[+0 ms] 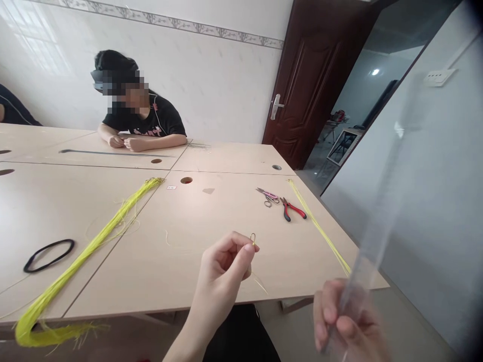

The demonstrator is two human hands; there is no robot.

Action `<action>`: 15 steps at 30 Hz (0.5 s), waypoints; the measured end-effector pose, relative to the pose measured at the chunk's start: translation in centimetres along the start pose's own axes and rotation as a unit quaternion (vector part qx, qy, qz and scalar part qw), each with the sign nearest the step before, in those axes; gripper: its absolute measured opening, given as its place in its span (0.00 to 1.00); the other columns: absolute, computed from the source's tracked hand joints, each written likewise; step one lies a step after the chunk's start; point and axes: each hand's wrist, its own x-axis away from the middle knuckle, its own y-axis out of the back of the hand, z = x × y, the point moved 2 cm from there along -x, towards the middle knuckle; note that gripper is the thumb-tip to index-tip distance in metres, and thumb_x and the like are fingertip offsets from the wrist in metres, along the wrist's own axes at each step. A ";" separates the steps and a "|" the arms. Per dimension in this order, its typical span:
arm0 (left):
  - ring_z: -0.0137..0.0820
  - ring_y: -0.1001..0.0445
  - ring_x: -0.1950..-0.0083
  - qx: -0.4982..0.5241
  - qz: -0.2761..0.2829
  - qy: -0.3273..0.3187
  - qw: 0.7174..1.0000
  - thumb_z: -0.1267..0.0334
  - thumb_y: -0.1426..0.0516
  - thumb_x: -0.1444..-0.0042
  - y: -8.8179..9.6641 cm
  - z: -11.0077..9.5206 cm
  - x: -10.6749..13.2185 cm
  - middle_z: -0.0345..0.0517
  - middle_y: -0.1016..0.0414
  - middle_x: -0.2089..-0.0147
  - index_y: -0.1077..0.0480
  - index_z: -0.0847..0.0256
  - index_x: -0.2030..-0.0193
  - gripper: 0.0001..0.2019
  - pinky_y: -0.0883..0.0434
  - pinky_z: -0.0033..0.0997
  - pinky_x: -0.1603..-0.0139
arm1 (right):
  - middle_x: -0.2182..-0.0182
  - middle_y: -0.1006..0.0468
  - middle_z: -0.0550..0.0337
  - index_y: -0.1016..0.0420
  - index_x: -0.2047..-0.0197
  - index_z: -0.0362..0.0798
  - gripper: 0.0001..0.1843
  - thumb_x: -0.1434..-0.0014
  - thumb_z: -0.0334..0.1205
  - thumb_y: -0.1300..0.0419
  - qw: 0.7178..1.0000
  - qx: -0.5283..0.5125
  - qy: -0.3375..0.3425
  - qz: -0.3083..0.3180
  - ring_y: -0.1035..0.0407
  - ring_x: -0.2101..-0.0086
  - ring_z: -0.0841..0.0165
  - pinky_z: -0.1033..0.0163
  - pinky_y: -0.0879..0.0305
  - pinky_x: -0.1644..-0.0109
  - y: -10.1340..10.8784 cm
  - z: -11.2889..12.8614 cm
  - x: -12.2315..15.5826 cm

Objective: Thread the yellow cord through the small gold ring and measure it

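Observation:
My left hand is above the table's front edge, thumb and forefinger pinched on a small gold-coloured loop that stands up from the fingertips. A thin pale strand hangs just below that hand. At the right, past the table edge, my right hand is closed around the lower end of a long clear ruler. The ruler is tilted upright and blurred by motion. Pliers with red and black handles and small pink-handled scissors lie on the table beyond my hands.
A thick bundle of yellow cords crosses the table at left, its end hanging over the front edge. A thinner yellow bundle lies along the right edge. A black band lies far left. Across sits a person with forearms on the table.

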 end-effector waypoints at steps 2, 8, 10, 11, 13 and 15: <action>0.22 0.48 0.77 -0.004 0.017 -0.026 0.999 0.62 0.46 0.40 -0.8 -0.7 -0.7 0.34 0.43 0.76 0.33 0.60 0.72 0.10 0.50 0.26 0.77 | 0.77 0.31 0.69 0.30 0.58 0.64 0.12 0.47 0.46 0.37 0.997 -0.023 0.069 0.015 0.32 0.79 0.75 0.71 0.30 0.81 -1.0 2.3 -1.7; 0.22 0.49 0.78 0.009 0.073 -0.125 0.989 0.62 0.46 0.41 -3.7 -4.2 -4.2 0.33 0.45 0.79 0.33 0.60 0.72 0.09 0.50 0.26 0.78 | 0.70 0.29 0.64 0.26 0.66 0.51 0.05 0.41 0.39 0.43 0.971 -0.046 0.233 0.023 0.28 0.66 0.74 0.74 0.27 0.68 -3.8 8.8 -6.9; 0.22 0.48 0.77 0.018 0.090 -0.146 0.985 0.61 0.46 0.41 -4.5 -5.2 -5.2 0.33 0.43 0.78 0.32 0.60 0.72 0.09 0.49 0.26 0.77 | 0.70 0.29 0.65 0.28 0.64 0.51 0.03 0.41 0.39 0.42 0.960 -0.056 0.273 0.036 0.28 0.66 0.75 0.73 0.27 0.63 -4.7 10.3 -8.3; 0.22 0.48 0.77 0.022 0.096 -0.154 0.983 0.61 0.46 0.41 -4.7 -5.5 -5.5 0.33 0.43 0.78 0.32 0.59 0.72 0.09 0.48 0.25 0.77 | 0.72 0.29 0.66 0.28 0.63 0.52 0.03 0.42 0.39 0.42 0.955 -0.057 0.287 0.053 0.28 0.66 0.74 0.70 0.26 0.61 -5.1 10.9 -9.0; 0.22 0.47 0.77 0.032 0.098 -0.167 0.981 0.61 0.46 0.41 -5.1 -5.9 -6.1 0.33 0.43 0.78 0.32 0.59 0.72 0.09 0.47 0.25 0.77 | 0.75 0.29 0.67 0.29 0.63 0.54 0.03 0.43 0.38 0.40 0.948 -0.049 0.301 0.087 0.28 0.63 0.71 0.63 0.27 0.55 -6.1 11.5 -10.2; 0.22 0.47 0.77 0.043 0.090 -0.177 0.979 0.61 0.46 0.41 -5.1 -6.0 -6.6 0.32 0.44 0.79 0.32 0.59 0.72 0.09 0.47 0.23 0.77 | 0.77 0.29 0.68 0.31 0.63 0.55 0.03 0.43 0.37 0.40 0.945 -0.028 0.307 0.110 0.29 0.58 0.68 0.57 0.28 0.53 -6.9 11.5 -11.3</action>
